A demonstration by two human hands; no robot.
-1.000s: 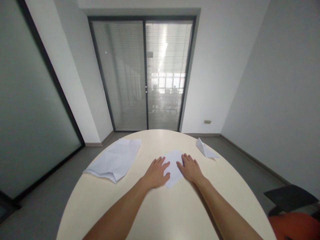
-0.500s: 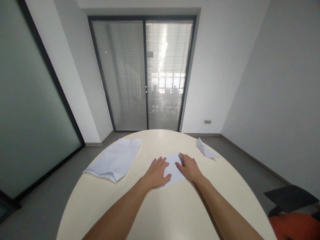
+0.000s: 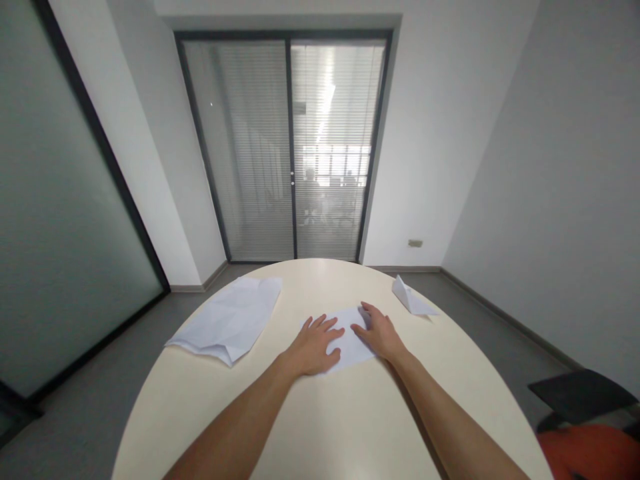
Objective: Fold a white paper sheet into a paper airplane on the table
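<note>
A sheet of white paper (image 3: 347, 348) lies on the round cream table (image 3: 330, 427) in front of me, partly covered by both hands. My left hand (image 3: 315, 345) rests flat over its left side, fingers spread and thumb pointing right. Over the right side is my right hand (image 3: 381, 333), thumb and index finger apart near the paper's far right edge; its other fingers are partly hidden. Farther left lies a larger creased white sheet (image 3: 235, 317). A small folded paper piece (image 3: 413, 300) stands at the table's far right.
A black and orange chair (image 3: 590, 400) stands beside the table at the lower right. Beyond the table is a glass door (image 3: 240, 167) with blinds, and a frosted glass panel (image 3: 65, 220) stands on the left.
The left hand's fingers have spread wider, the index finger reaching farther right over the paper. My right hand's index finger has lifted slightly and shifted away from me. The other papers stay put.
</note>
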